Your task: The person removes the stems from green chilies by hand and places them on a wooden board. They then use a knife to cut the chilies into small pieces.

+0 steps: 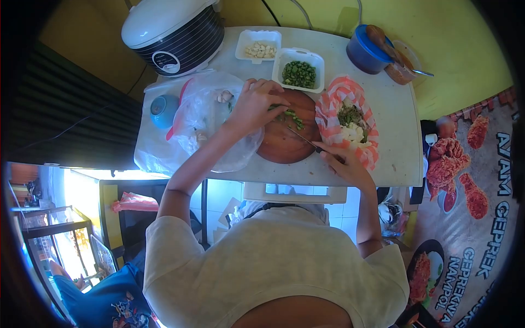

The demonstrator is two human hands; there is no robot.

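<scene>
My left hand (258, 105) is over the left part of a round wooden cutting board (279, 150), its fingers closed on some green vegetable, whose exact kind I cannot make out. Cut green pieces (296, 118) lie on the board just right of those fingertips. In my right hand (343, 165) is a knife (306, 142), its blade slanting up and left across the board toward the green pieces. Behind the board stands a white foam box (321, 76) of chopped green vegetable. A basket lined with red-and-white paper (327, 112), holding peelings and trimmings, sits to the right.
Left of the board lies a clear plastic bag (219, 156) with garlic bulbs, near a blue cup (163, 110). Another foam box (240, 52) holds peeled cloves. A rice cooker (175, 38) and a blue-lidded tub (363, 52) stand at the back. Another person's blue clothing (104, 300) shows lower left.
</scene>
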